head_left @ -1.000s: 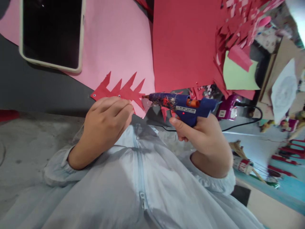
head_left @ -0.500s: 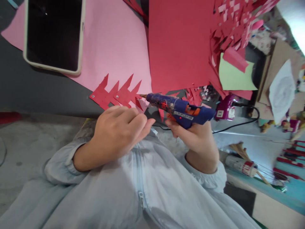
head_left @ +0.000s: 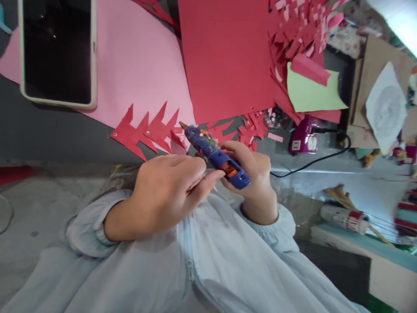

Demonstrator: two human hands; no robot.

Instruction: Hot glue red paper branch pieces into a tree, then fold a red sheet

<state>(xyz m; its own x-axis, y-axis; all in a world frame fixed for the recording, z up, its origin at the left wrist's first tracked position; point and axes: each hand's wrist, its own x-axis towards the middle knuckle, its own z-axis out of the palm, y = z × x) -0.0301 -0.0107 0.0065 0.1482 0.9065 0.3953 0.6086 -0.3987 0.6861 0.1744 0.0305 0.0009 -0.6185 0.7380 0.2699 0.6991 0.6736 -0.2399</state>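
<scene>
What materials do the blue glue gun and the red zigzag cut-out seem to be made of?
The glue gun, held in the right hand, looks like hard blue plastic, its barrel smeared with dried glue and paper bits. The zigzag cut-out looks like thin matte red paper or card, flat with clean cut edges.

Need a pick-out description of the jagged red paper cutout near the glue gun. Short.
Start at the big pink sheet under the phone. At its near edge, just beyond the glue gun nozzle in the right hand, lies the red cutout. Unlike the loose red scraps nearby, it is one long strip with spiky, tree-like teeth.
</scene>
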